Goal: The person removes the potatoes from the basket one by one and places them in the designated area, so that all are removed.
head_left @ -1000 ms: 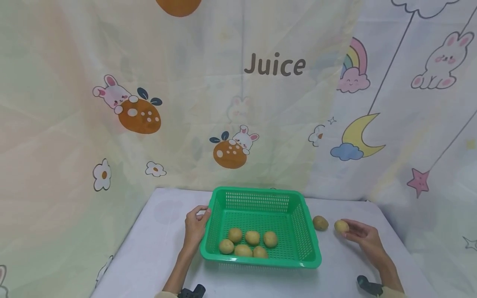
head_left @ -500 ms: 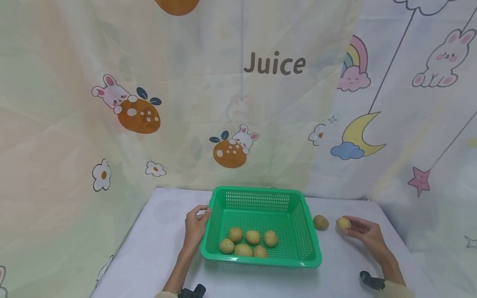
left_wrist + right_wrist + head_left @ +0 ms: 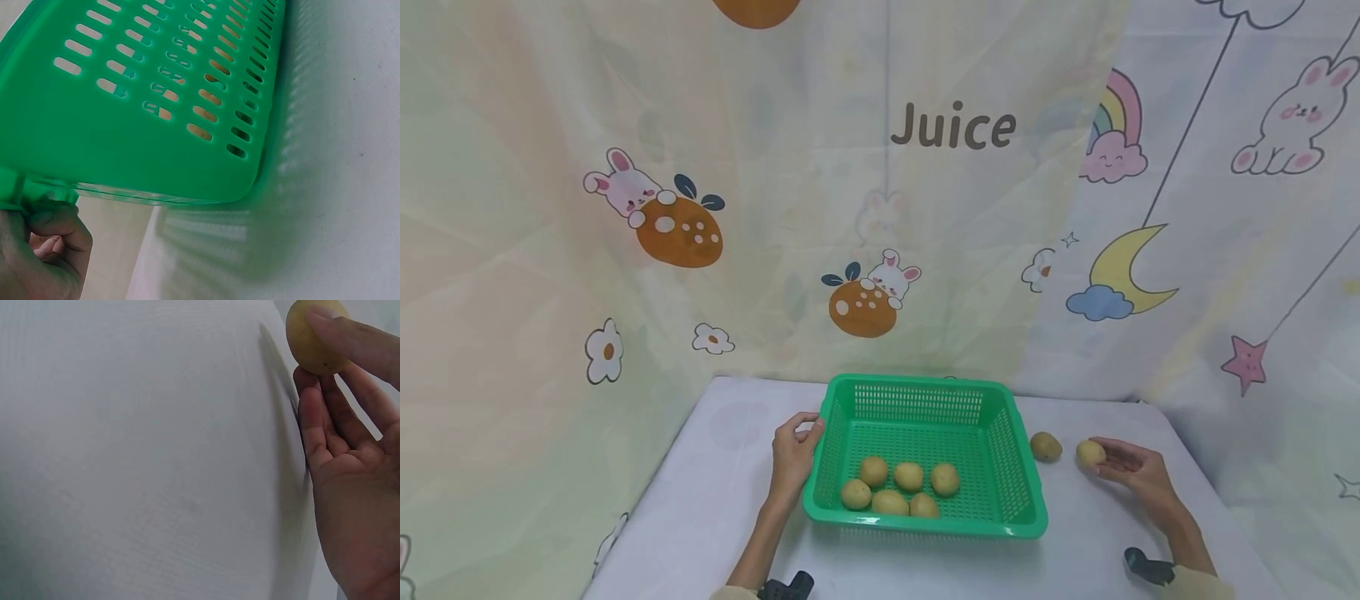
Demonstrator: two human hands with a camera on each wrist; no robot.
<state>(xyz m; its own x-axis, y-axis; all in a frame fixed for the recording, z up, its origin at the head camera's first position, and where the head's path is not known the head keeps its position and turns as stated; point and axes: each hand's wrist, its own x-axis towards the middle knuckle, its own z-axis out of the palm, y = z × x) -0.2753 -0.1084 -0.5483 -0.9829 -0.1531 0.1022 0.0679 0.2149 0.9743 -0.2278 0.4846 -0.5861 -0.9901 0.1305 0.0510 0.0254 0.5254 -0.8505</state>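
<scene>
A green plastic basket (image 3: pixel 925 527) stands on the white table, with several potatoes (image 3: pixel 908 477) gathered in its front left part. My left hand (image 3: pixel 793 458) grips the basket's left rim; in the left wrist view the thumb and curled fingers (image 3: pixel 69 237) pinch the rim at the corner. To the right of the basket, my right hand (image 3: pixel 1138 477) holds a small potato (image 3: pixel 1090 453) between thumb and fingertips. The right wrist view shows that potato (image 3: pixel 309 344) with the thumb across its top. Another potato (image 3: pixel 1045 447) lies on the table between the basket and my right hand.
The white-covered table (image 3: pixel 700 500) reaches back to a printed cloth backdrop (image 3: pixel 775 208) close behind the basket. More printed cloth hangs along both sides. A dark wrist device (image 3: pixel 1148 567) sits on the right forearm, and a similar one (image 3: pixel 786 586) on the left.
My right hand, with the potato in it, has shifted very slightly to the right. The left hand and the basket have stayed in place.
</scene>
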